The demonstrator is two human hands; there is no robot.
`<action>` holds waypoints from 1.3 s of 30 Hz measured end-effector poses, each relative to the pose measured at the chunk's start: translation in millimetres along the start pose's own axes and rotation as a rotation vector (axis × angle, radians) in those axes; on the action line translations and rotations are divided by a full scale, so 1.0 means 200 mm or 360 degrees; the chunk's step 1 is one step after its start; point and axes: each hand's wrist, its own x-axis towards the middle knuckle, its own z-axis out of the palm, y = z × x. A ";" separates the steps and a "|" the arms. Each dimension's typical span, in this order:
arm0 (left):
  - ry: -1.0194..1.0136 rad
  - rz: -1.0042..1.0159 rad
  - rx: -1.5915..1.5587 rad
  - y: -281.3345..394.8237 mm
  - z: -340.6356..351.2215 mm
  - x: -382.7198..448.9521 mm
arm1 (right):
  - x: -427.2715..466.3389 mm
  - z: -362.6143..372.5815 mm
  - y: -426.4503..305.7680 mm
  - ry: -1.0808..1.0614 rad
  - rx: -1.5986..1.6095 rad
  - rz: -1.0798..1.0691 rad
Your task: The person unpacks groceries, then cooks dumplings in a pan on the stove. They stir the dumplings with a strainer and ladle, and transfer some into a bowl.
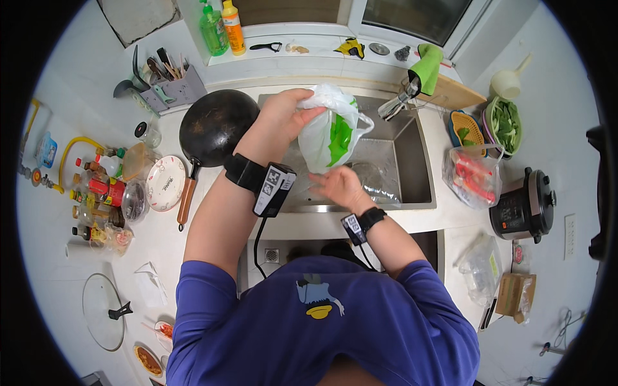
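My left hand grips the upper edge of a white plastic bag with green print, held over the stainless steel sink. The bag's handle loop hangs out to its right. My right hand is just below the bag, palm up with its fingers apart, and holds nothing. Clear plastic film lies in the sink beside that hand. What the bag contains cannot be seen.
Left of the sink, a black wok lies upside down near a patterned plate. A faucet stands behind the sink. To the right are a bag of red-and-white food, a basin of leafy greens and an electric pressure cooker.
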 end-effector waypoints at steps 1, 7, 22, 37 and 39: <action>0.0077 0.0009 -0.0025 0.00 -0.01 0.01 | 0.00 0.03 -0.03 -0.0255 0.0125 -0.0020; 0.0215 0.0221 0.0218 0.01 -0.19 0.15 | -0.09 0.10 -0.29 0.0540 -0.0355 -0.0085; 0.0347 0.0020 0.0390 -0.01 -0.37 0.17 | -0.16 0.51 -0.80 0.0852 -0.1336 -0.0220; 0.0544 0.0396 0.2392 -0.04 -0.52 0.07 | -0.08 0.95 -0.92 0.0999 -0.2105 -0.0549; 0.0642 0.0321 0.2432 -0.06 -0.59 0.11 | -0.08 0.95 -0.92 0.1029 -0.2174 -0.0586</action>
